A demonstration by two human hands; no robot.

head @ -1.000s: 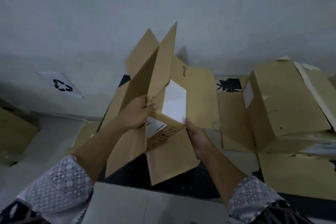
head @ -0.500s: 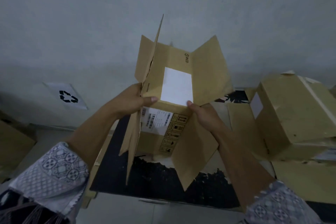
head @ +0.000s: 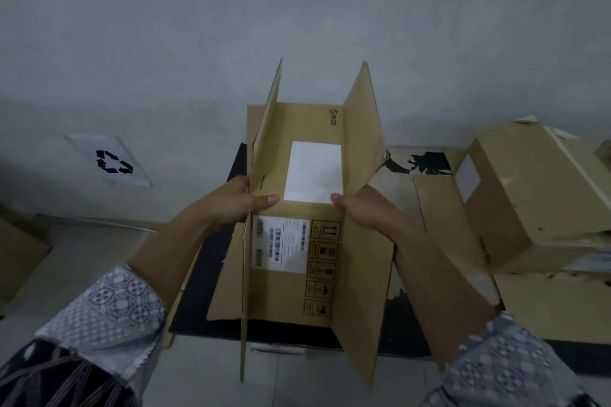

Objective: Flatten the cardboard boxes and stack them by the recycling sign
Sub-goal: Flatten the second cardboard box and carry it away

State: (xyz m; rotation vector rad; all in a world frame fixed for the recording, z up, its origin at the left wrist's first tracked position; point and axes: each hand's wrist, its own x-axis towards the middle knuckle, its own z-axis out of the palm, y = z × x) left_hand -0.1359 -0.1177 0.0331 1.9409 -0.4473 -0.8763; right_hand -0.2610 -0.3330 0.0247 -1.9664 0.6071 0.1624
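Gripping the cardboard box from both sides, the person holds it off the floor at the centre of the head view. The left hand is curled round the box's 9 o'clock edge and the right hand round its 3 o'clock edge. Each thumb lies across the near face, and the remaining fingers are hidden behind the card. This matched hold probably squares the box so that its walls can be pushed over and collapsed evenly.

Open flaps stand up at 12 o'clock, the left flap and the right flap nearly parallel, and more flaps hang down toward 6 o'clock. A shipping label faces the camera.

The recycling sign sits low on the wall at 9 o'clock, well apart from the box. A second box, still fully formed, rests at 3 o'clock on flat cardboard sheets, and a black mat lies beneath. I judge the flattening to be midway, with stacking not begun.

A second earlier the box was twisted nearly edge-on and leaned toward 11 o'clock. Half a second ago its flaps were splayed and the near face was askew. It now faces the camera squarely, with both hands level on it.
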